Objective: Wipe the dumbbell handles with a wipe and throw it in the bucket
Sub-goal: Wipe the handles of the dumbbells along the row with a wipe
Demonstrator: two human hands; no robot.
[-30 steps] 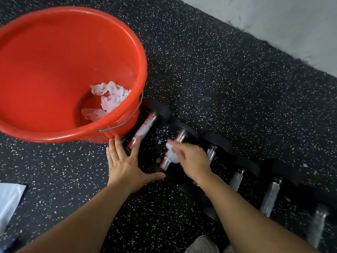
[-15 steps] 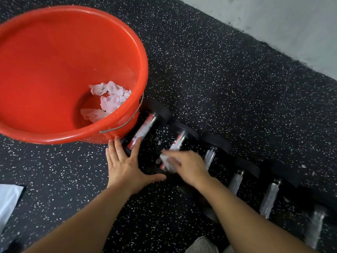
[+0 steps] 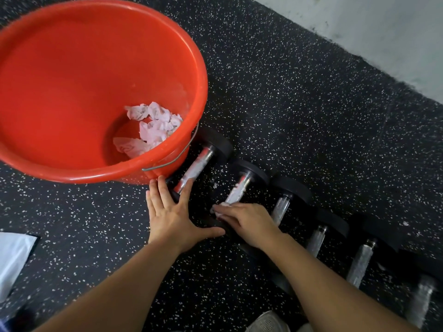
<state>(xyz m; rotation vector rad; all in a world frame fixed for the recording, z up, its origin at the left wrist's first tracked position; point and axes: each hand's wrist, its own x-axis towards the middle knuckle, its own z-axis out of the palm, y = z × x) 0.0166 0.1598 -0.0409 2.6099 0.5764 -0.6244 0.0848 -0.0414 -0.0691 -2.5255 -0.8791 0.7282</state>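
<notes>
Several black dumbbells with chrome handles lie in a row on the floor. My right hand (image 3: 247,222) presses a white wipe (image 3: 219,208) against the near end of the second dumbbell's handle (image 3: 238,191). My left hand (image 3: 172,216) lies flat and spread on the near weight of the first dumbbell (image 3: 196,167), holding nothing. A red bucket (image 3: 60,171) stands at the left, touching the first dumbbell, with crumpled used wipes (image 3: 151,127) at its bottom.
Black speckled rubber flooring (image 3: 299,104) runs up to a pale wall at the top right. More dumbbell handles (image 3: 359,263) continue to the right. A white sheet (image 3: 12,257) lies at the left edge. A shoe tip (image 3: 268,322) shows at the bottom.
My right hand has slid the wipe down the second handle toward me, from its middle to its near end. The left hand has stayed put.
</notes>
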